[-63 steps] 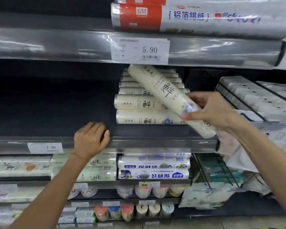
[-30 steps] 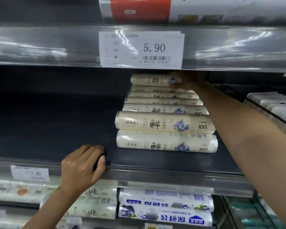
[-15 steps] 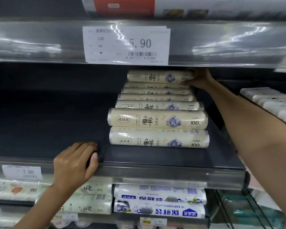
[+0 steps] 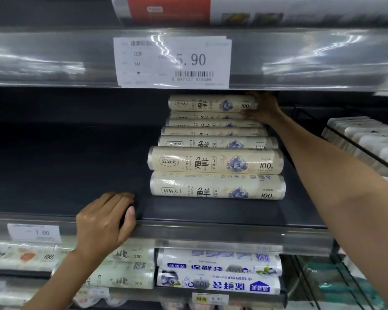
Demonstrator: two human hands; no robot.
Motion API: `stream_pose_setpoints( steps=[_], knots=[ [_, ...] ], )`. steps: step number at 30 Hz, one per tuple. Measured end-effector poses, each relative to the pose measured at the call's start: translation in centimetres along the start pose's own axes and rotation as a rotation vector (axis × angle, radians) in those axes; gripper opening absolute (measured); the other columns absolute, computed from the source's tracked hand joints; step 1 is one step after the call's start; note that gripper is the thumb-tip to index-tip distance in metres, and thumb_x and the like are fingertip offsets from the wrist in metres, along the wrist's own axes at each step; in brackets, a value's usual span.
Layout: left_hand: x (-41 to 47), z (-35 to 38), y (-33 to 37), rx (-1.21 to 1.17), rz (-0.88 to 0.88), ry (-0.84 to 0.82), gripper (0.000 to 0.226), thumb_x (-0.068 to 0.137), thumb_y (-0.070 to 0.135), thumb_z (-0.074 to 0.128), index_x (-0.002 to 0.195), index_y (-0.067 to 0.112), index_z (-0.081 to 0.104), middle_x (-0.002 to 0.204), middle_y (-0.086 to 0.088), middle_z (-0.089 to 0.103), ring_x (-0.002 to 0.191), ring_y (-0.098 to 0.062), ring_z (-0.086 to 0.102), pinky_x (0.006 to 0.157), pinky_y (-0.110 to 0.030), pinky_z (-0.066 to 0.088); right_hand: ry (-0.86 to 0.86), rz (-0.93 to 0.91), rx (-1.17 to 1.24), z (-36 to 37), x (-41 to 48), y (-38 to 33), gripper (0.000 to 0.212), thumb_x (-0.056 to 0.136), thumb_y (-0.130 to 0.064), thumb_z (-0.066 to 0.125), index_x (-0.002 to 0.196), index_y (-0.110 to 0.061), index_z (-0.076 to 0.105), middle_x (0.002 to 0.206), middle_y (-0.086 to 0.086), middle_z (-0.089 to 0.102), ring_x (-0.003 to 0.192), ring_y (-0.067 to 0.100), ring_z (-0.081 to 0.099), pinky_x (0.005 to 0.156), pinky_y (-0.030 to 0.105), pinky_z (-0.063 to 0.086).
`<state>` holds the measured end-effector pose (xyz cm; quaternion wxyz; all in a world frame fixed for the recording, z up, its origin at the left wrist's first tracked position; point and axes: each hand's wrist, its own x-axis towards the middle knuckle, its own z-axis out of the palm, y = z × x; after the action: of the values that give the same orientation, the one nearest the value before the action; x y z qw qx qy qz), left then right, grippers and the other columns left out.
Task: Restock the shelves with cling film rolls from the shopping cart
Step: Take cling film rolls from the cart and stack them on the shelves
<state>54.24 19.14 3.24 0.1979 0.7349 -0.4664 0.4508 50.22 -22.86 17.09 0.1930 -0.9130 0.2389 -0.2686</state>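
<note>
The left hand (image 4: 103, 222) is parked on the shelf edge (image 4: 211, 231), fingers curled over the lip and thumb on the front. It's gripping it, bracing I'd guess. Moving right, the cling film rolls (image 4: 215, 162) sit stacked on the dark shelf (image 4: 76, 175), and the top roll (image 4: 211, 104) lies flat on the pile, just under the shelf above (image 4: 300, 59). They look light and fairly stiff with a slick plastic wrap, so they'd probably slide or roll if nudged. Grabbing near an end or round the middle seems safest. The right hand (image 4: 264, 108) has its fingers wrapped round the right end of that top roll, holding it.
</note>
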Motion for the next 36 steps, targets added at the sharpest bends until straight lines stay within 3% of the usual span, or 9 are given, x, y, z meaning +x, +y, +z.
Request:
stream_pose_setpoints(
  steps=[2, 6, 10, 14, 19, 25, 30, 33, 36],
  knots=[
    [0.1, -0.1, 0.2, -0.002, 0.004, -0.007, 0.043, 0.093, 0.018, 0.037, 0.069, 0.003, 0.069, 0.077, -0.006, 0.071, 0.064, -0.025, 0.066, 0.045, -0.030, 0.047, 0.031, 0.067, 0.096, -0.3, -0.9, -0.2, 0.059, 0.079, -0.018, 0.075, 0.129, -0.002, 0.048, 0.128, 0.014, 0.053, 0.120, 0.022, 0.050, 0.091, 0.017, 0.037],
    [0.6, -0.7, 0.4, -0.013, -0.011, -0.096, 0.043, 0.094, 0.019, 0.036, 0.071, 0.003, 0.068, 0.076, -0.007, 0.070, 0.057, -0.025, 0.062, 0.042, -0.028, 0.043, 0.077, 0.146, 0.268, -3.0, -6.2, -2.0, 0.006, 0.091, -0.015, 0.061, 0.092, -0.014, 0.055, 0.090, 0.003, 0.054, 0.065, -0.009, 0.051, 0.070, 0.014, 0.041],
    [2.0, -2.5, 1.2, -0.102, -0.105, -0.264, 0.042, 0.096, 0.021, 0.035, 0.077, 0.002, 0.067, 0.079, -0.011, 0.069, 0.060, -0.028, 0.060, 0.045, -0.030, 0.040, 0.178, 0.095, 0.164, -5.4, -16.6, -5.5, 0.008, 0.088, -0.007, 0.058, 0.090, -0.013, 0.062, 0.088, 0.003, 0.061, 0.090, 0.020, 0.053, 0.082, 0.017, 0.034],
    [3.2, -5.7, 5.4, -0.265, -0.089, -0.288, 0.032, 0.096, 0.013, 0.039, 0.086, -0.002, 0.065, 0.086, -0.019, 0.066, 0.078, -0.032, 0.055, 0.061, -0.034, 0.041, 0.198, 0.202, 0.175, -6.3, -31.1, -7.5, 0.031, 0.085, -0.006, 0.061, 0.115, -0.002, 0.062, 0.116, 0.014, 0.062, 0.110, 0.025, 0.054, 0.091, 0.015, 0.032],
    [3.0, -8.3, 16.8, -0.753, 0.125, -0.340, 0.029, 0.096, 0.008, 0.039, 0.089, -0.006, 0.063, 0.088, -0.022, 0.063, 0.084, -0.031, 0.051, 0.077, -0.033, 0.040, 0.320, 0.563, 0.109, -8.3, -49.8, -8.3, 0.029, 0.089, -0.014, 0.055, 0.116, -0.005, 0.060, 0.115, 0.010, 0.062, 0.108, 0.022, 0.054, 0.091, 0.024, 0.041],
    [0.1, -10.6, 31.0, -1.139, 0.318, -0.529, 0.029, 0.091, 0.010, 0.040, 0.098, -0.007, 0.062, 0.093, -0.022, 0.063, 0.091, -0.026, 0.051, 0.081, -0.032, 0.041, 0.512, 0.935, -0.033, -11.5, -66.2, -8.6, 0.027, 0.091, -0.016, 0.049, 0.114, -0.007, 0.061, 0.111, 0.009, 0.063, 0.103, 0.016, 0.054, 0.089, 0.017, 0.037],
    [-3.8, -12.6, 39.9, -1.318, 0.675, -0.544, 0.021, 0.090, 0.006, 0.046, 0.096, -0.003, 0.064, 0.090, -0.017, 0.065, 0.087, -0.026, 0.055, 0.080, -0.034, 0.044, 0.575, 1.194, -0.100, -14.8, -75.0, -6.0, 0.025, 0.091, -0.011, 0.051, 0.113, -0.002, 0.061, 0.111, 0.016, 0.062, 0.101, 0.016, 0.053, 0.086, 0.006, 0.031],
    [-7.4, -12.8, 43.6, -1.331, 0.898, -0.605, 0.020, 0.085, 0.007, 0.048, 0.098, -0.001, 0.062, 0.090, -0.016, 0.065, 0.087, -0.026, 0.056, 0.083, -0.033, 0.043, 0.542, 1.236, -0.109, -15.3, -78.7, -3.2, 0.029, 0.090, -0.013, 0.050, 0.114, 0.001, 0.061, 0.113, 0.019, 0.062, 0.109, 0.032, 0.057, 0.089, 0.024, 0.035],
    [-10.6, -12.6, 46.4, -1.288, 1.050, -0.763, 0.024, 0.084, 0.014, 0.046, 0.103, 0.006, 0.058, 0.091, -0.013, 0.067, 0.085, -0.028, 0.062, 0.082, -0.031, 0.041, 0.398, 1.314, -0.078, -14.3, -80.7, -0.2, 0.030, 0.094, -0.009, 0.052, 0.122, -0.001, 0.057, 0.122, 0.017, 0.059, 0.116, 0.031, 0.053, 0.090, 0.027, 0.035]
  ],
)
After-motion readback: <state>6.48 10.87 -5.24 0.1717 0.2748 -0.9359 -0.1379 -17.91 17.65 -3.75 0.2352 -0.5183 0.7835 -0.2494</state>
